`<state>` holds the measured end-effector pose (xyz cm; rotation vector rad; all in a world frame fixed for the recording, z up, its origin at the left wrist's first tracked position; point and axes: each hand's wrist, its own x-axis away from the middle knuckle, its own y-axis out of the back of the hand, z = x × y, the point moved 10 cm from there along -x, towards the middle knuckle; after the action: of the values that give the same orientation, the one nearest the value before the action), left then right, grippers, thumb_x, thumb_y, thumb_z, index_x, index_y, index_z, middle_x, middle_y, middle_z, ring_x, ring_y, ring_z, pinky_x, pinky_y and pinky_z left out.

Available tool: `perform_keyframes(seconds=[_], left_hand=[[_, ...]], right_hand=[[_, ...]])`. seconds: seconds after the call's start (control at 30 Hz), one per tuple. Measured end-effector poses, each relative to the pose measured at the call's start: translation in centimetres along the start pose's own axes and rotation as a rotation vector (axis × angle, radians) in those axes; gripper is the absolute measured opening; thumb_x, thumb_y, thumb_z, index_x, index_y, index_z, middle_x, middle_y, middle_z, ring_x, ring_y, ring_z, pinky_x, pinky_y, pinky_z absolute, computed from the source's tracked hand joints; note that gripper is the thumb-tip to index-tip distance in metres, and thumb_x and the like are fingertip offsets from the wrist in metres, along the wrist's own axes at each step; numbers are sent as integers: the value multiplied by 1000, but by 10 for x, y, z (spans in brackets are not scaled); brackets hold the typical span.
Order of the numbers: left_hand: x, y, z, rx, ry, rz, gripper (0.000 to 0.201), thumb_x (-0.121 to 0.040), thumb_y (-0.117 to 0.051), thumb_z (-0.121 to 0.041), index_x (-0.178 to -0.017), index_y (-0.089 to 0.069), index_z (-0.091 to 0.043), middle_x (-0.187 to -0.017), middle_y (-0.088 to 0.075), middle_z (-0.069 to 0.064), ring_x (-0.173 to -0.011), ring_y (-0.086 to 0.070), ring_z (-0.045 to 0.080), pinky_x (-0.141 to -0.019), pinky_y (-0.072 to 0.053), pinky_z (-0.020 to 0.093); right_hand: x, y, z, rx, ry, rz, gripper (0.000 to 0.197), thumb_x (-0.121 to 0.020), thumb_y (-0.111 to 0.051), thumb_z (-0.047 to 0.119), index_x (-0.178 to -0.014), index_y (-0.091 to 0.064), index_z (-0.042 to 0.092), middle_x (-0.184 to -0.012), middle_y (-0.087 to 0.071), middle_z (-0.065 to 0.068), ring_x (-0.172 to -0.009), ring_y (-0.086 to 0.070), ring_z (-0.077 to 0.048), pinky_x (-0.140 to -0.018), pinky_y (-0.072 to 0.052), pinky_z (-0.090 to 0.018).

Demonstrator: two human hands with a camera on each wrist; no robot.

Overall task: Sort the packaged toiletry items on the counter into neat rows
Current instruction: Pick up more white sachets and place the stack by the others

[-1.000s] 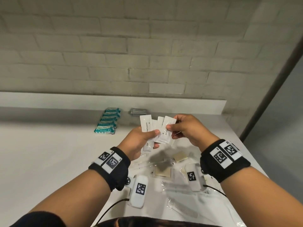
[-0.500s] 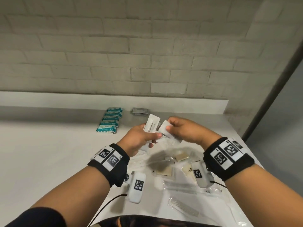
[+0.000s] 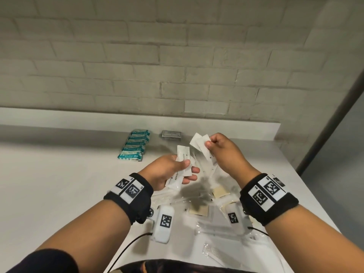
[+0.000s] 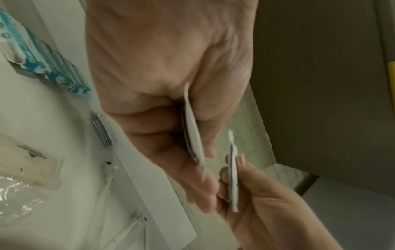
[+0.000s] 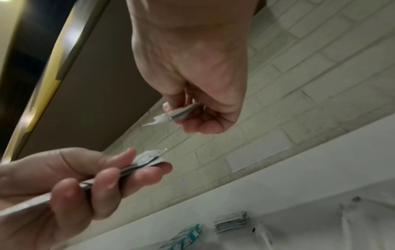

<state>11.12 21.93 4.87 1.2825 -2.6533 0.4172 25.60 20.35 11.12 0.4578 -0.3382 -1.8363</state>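
Above the white counter [image 3: 59, 184], my left hand [image 3: 188, 168] grips a small stack of white toothpaste sachets [image 3: 183, 154] between thumb and fingers. My right hand [image 3: 208, 144], a little higher and to the right, pinches two or three more white sachets [image 3: 199, 142]. The two bundles are apart. The left wrist view shows the left bundle [image 4: 193, 133] edge-on, with the right bundle [image 4: 233, 177] beyond it. In the right wrist view the right hand's sachets [image 5: 181, 112] stick out from the pinch.
A row of teal packets [image 3: 136, 144] lies at the back of the counter, with a stack of grey sachets [image 3: 171, 134] to its right. Clear-wrapped items, beige pads [image 3: 220, 192] and a comb [image 3: 216, 253] are scattered below the hands. The counter's right edge is close.
The hands held one fan of sachets together a second ago. They have since drawn apart, and the right hand has carried some sachets up and to the right.
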Motion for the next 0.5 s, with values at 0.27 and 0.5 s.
perform_keyframes(seconds=[0.27,0.5], left_hand=[[-3,-8,-8,-133,-70,21,19,-97,-53,-13,-110,-59,0,-85,-70,14,-63,-65,21,-45,-44,21],[1,8,-4,-169,-3,24,16,-98,-51,-13,-105,-61,-3,-87,-69,15,-56,-60,17,-44,-40,21]], right_hand=[[6,-35,23,267,280,76,6,-91,-62,23,-89,-63,17,-101,-48,0,-85,-56,-15,-78,-46,-25],[10,-48,17,349,147,377,27,-88,-65,17,-110,-56,31,-84,-61,14,-67,-53,-5,-56,-39,-19]])
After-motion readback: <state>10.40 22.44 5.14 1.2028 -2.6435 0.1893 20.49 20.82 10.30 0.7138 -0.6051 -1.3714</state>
